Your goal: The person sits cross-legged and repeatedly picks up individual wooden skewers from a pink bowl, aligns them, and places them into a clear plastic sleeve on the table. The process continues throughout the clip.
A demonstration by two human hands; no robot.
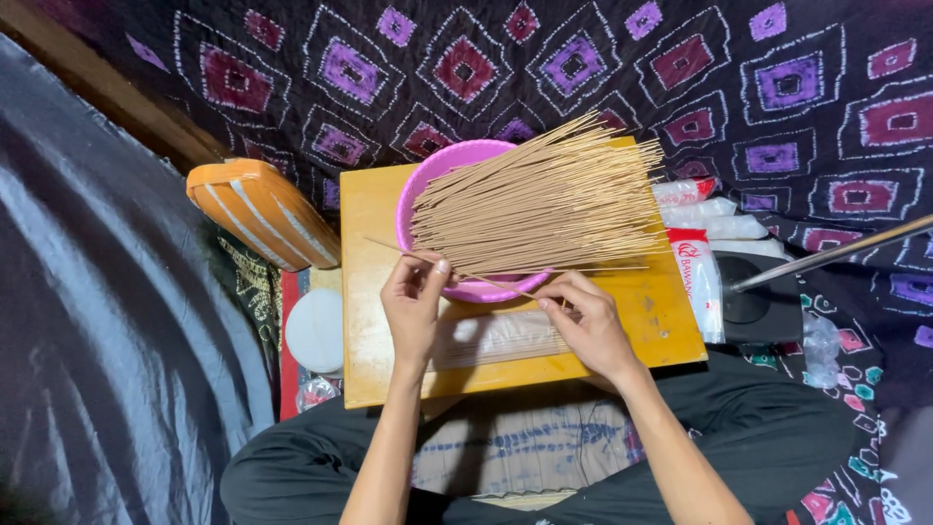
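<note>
We've got one thin stick (457, 270) pinched between both hands, left hand (413, 306) and right hand (588, 326) each gripping it with the fingertips, just in front of the pink bowl (442, 165). The big stick bundle (544, 204) sits fanned across that bowl, right above our hands. Bump it and we reckon the sticks slide off the board (374, 292). Pinch too hard and ours probably snaps.

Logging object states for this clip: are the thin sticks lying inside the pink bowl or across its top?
Across its top. The stick bundle rests fanned over the pink bowl, its ends overhanging the rim onto the yellow board.
</note>
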